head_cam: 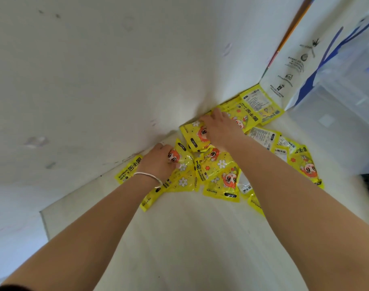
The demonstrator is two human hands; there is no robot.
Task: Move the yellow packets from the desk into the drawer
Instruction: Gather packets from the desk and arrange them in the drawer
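We see both hands from the back, so most of the fingers are hidden. The left hand (158,159), just left of the frame's centre, has its fingers curled down around the edge of a crumpled packet (178,157) with an orange cartoon face. The packet buckles up beside the knuckles, and the hand looks clenched on it. A thin silver bangle (148,177) circles that wrist. The right hand (219,128), slightly higher and to the right, lies over a tilted packet (193,135) with its fingers bent away from us toward the wall. The fingertips drop out of sight, and we cannot tell whether this hand grips the packet or only presses on it.

The yellow packets (218,173) lie in 1 loose, overlapping heap on the pale bench (179,244), pushed against the white wall (95,70) at centre right. Some lie face up with flowers and cartoon figures, and others show a printed back whose small print is too blurred to read. A stray packet (128,170) pokes out left of the left wrist, along the wall. Several packets at the lower right are partly covered by the right forearm. In the upper right a white paper bag (284,66) stands on the bench just beside the uppermost packets. A translucent plastic bin (339,106) sits beyond it, blurred toward the frame's edge.
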